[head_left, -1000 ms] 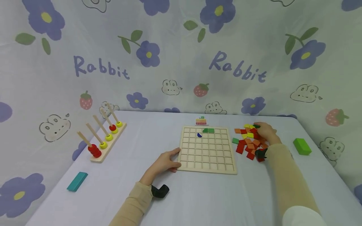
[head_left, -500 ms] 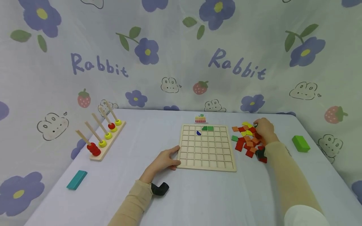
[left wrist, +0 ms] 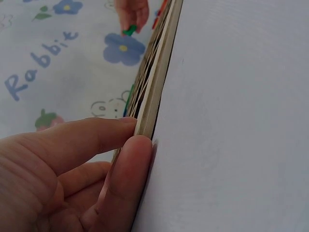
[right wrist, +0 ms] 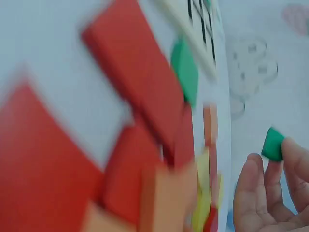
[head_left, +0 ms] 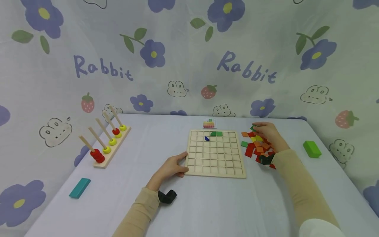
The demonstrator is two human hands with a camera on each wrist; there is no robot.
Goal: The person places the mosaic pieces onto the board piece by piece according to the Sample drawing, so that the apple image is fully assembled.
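Pinching a green piece (right wrist: 273,145), the right hand (head_left: 268,132) partly hides loose tiles (head_left: 259,149); the left hand (head_left: 171,167), spread, touches the board (head_left: 214,158).

Both hands (head_left: 170,167) (head_left: 268,131) forward, well apart.

The left hand (left wrist: 63,179) touches the edge of the board (left wrist: 158,87) with its fingertips. Near the top, the right hand (left wrist: 133,12) pinches a green piece (left wrist: 129,31). Patterned cloth (left wrist: 63,72) lies left, the white desk (left wrist: 231,121) right.
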